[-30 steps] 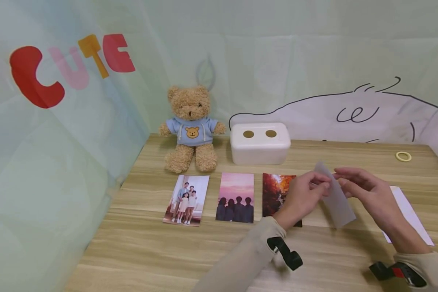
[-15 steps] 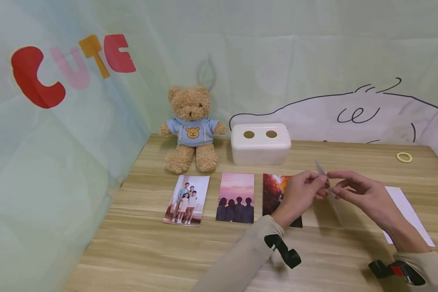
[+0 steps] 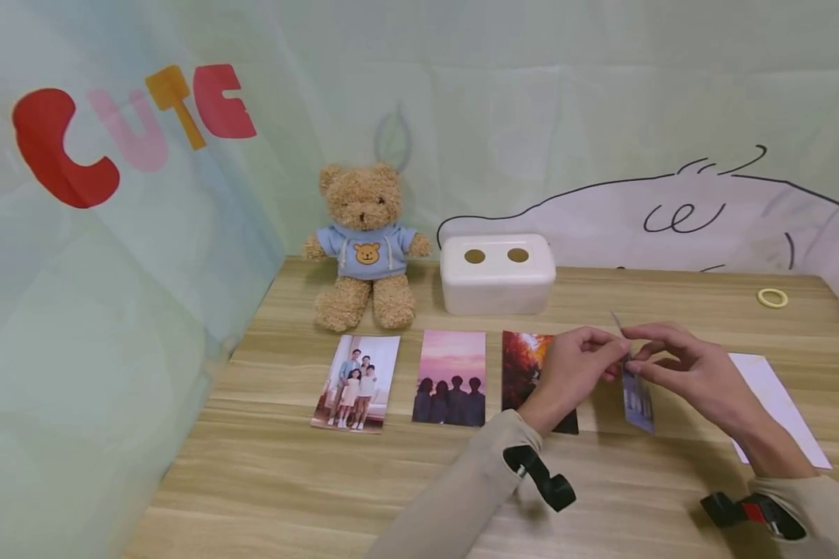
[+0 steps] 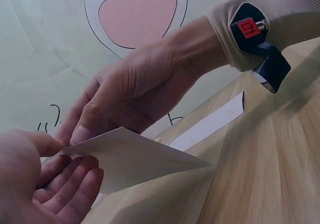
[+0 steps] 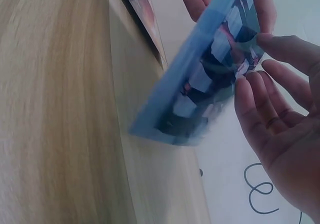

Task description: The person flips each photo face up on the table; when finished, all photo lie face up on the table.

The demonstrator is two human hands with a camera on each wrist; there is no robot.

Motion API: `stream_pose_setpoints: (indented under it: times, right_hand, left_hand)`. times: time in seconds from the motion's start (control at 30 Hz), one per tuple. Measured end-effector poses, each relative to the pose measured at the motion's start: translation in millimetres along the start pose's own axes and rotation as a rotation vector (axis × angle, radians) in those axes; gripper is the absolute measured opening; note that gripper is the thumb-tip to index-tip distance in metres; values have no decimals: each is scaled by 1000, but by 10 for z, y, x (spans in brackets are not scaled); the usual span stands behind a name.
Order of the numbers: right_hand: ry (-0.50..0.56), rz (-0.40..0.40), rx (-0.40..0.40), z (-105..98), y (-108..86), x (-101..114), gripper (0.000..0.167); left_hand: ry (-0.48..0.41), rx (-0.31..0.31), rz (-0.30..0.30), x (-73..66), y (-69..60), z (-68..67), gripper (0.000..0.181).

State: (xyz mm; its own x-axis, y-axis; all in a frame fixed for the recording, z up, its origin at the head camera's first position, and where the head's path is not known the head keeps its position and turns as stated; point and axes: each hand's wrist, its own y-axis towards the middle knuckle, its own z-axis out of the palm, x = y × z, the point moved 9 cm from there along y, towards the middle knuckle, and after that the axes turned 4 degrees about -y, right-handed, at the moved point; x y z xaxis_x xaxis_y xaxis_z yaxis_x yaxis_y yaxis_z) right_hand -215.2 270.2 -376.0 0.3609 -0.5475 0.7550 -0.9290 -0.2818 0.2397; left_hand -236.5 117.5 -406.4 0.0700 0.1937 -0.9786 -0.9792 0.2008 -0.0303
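Observation:
Between my two hands a photo print point(image 3: 638, 401) stands on edge, tilted, above the table. My left hand point(image 3: 577, 371) pinches its left side between thumb and fingers. My right hand point(image 3: 699, 379) holds the same print near its upper part with thumb and forefinger. In the left wrist view the print's plain pale back point(image 4: 132, 161) shows; the right wrist view shows its bluish picture side point(image 5: 202, 81), slightly blurred. Left of my hands lie a family photo point(image 3: 356, 380), a pink-sky silhouette photo point(image 3: 450, 379) and a red autumn photo point(image 3: 520, 366), partly hidden by my left hand.
A white sheet point(image 3: 783, 407) lies under my right forearm. Along the back stand a teddy bear point(image 3: 367, 256) in a blue hoodie and a white box point(image 3: 498, 279) with two round holes. A yellow ring point(image 3: 772, 298) lies at the back right of the wooden table point(image 3: 287, 489).
The print has turned from showing its pale back, through edge-on, to showing its picture side toward the head camera. My right hand has shifted slightly left, and both hands stay on the print.

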Motion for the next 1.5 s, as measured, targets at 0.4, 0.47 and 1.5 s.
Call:
stream_pose_setpoints:
  times: [0.4, 0.47, 1.5]
  right_hand:
    - [-101, 64, -39, -76, -30, -63, 38]
    - [-129, 79, -53, -120, -36, -81, 38]
    - [-284, 266, -55, -432, -98, -419, 41]
  left_hand:
    - [-9, -20, -42, 40, -18, -10, 5]
    - [-8, -29, -47, 45, -16, -16, 5]
    - [7, -94, 21, 62, 47, -101, 10]
